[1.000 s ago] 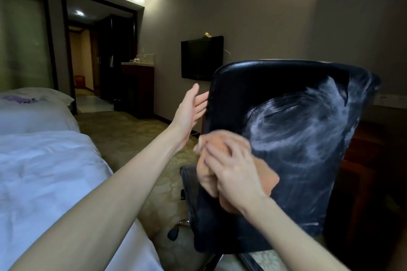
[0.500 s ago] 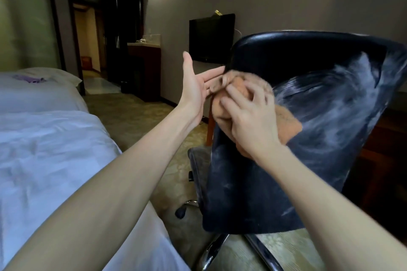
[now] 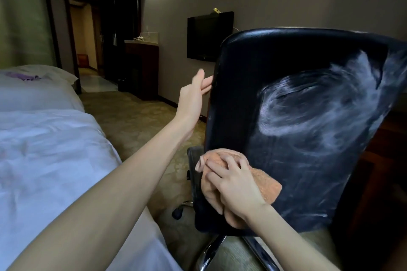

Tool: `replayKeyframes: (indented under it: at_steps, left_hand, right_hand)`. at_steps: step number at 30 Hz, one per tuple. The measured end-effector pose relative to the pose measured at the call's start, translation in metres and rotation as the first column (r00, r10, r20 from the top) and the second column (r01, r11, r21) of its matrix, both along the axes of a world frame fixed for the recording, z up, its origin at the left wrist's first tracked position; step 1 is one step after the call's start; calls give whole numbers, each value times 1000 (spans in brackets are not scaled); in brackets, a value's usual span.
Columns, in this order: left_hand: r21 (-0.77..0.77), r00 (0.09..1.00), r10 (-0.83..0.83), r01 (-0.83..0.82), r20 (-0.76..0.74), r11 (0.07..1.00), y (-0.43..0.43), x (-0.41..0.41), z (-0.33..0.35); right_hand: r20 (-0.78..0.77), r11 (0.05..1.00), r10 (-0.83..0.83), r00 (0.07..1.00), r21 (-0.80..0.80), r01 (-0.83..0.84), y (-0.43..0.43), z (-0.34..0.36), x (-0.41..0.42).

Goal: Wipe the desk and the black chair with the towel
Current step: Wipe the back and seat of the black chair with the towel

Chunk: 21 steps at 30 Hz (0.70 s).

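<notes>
Your right hand (image 3: pixel 236 189) is pressed flat on the orange towel (image 3: pixel 263 185), fingers spread and curled over it, low on the back of the black chair (image 3: pixel 286 68). Your left hand (image 3: pixel 193 97) is open, fingers straight, at the chair's left edge; it looks like the fingertips reach behind that edge, but that part is hard to see.

To wipe well, press the towel firmly and use long strokes. The big white smears (image 3: pixel 308 112) on the middle and right of the chair back need the most rubbing, so I think you should go there next. Steady the chair with your left hand, because it has wheels and may roll or spin.

The seat is mostly hidden behind the chair back. The counter is dark, at the far right, and mostly covered by the chair. Only bits of the chair's metal base (image 3: pixel 209 251) show.
</notes>
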<state>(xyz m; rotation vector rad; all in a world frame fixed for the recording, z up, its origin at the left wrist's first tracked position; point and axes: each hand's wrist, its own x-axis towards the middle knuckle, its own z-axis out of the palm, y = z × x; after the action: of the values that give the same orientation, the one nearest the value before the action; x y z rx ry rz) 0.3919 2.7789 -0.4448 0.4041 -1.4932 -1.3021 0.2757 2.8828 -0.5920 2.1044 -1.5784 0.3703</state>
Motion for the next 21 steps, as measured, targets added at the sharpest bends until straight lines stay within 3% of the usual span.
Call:
replayKeyframes:
  at_steps: [2,3,4,5,6,8,10,13,16,18,21]
  left_hand:
    - [-7,998,40,-40,47,999,0,-6,-12]
    - [-21,994,74,-72,77,997,-1,-7,-19]
    - [-50,987,112,-107,115,993,-1,-9,-25]
    - [-81,979,143,-132,148,988,-1,-10,-31]
    - [-100,973,159,-143,166,985,-2,-10,-36]
    - [-91,973,156,-142,167,986,0,-11,-44]
    - [-36,986,107,-103,125,994,-3,-11,-50]
    - [64,997,13,-18,74,998,-13,-7,-58]
    - [126,994,-94,87,53,988,-21,-5,-66]
    - [140,984,-179,173,27,975,-23,-3,-69]
    - [168,967,-256,255,-18,952,-24,-3,-72]
  right_hand:
    - [-48,926,349,936,169,-337,-4,44,-7]
    - [-123,943,331,936,69,-325,0,62,-9]
    - [-161,968,176,971,-151,-201,8,71,-9]
    - [-144,915,-23,989,-401,-37,19,79,-7]
    - [-125,834,-128,984,-551,39,27,92,-3]
    - [-168,747,-126,978,-665,-18,37,118,8]
    - [-193,725,-199,961,-689,11,31,149,6]
    - [-96,783,-329,939,-584,214,21,161,1]
    - [-109,849,-377,920,-437,296,14,132,6]
    - [-140,906,-333,933,-321,275,1,103,8]
    - [-133,995,-91,987,-61,84,-12,50,4]
